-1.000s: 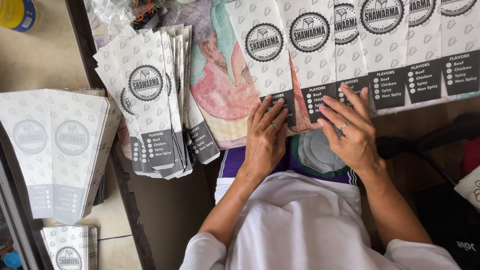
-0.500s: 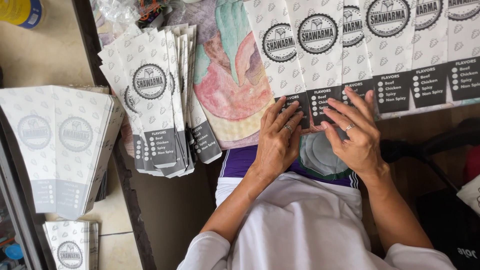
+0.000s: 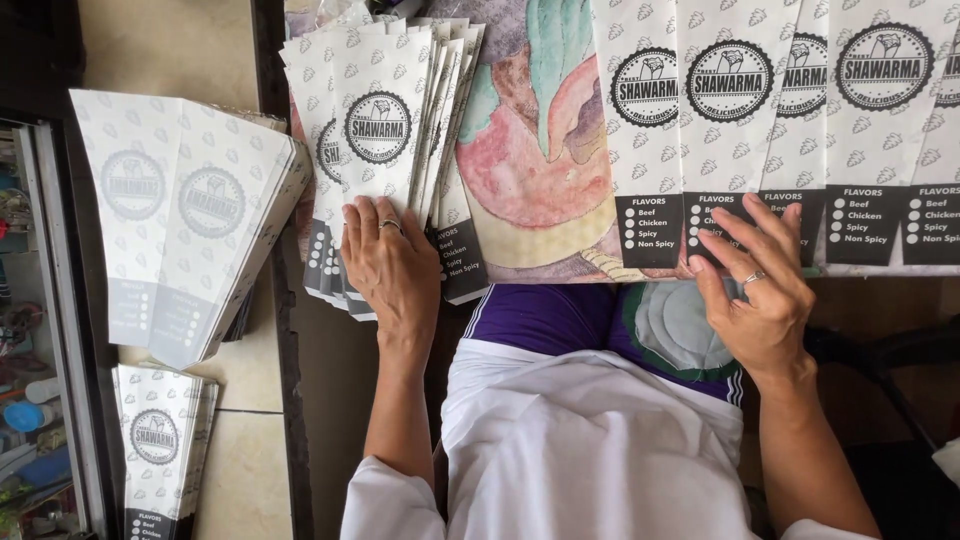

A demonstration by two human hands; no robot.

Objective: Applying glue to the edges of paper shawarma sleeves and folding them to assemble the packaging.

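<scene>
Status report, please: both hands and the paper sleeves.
Left hand flat on sleeve stack. Right hand fingertips on sleeve row. Nothing blocking.

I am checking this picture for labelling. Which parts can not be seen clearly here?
- Head view: the row of paper sleeves is cut off by the top and right edges.
- Head view: the left hand covers the lower end of the fanned stack.
- Head view: under the right hand, one sleeve's dark panel is partly hidden.
- Head view: shelf items at far left are blurred.
</scene>
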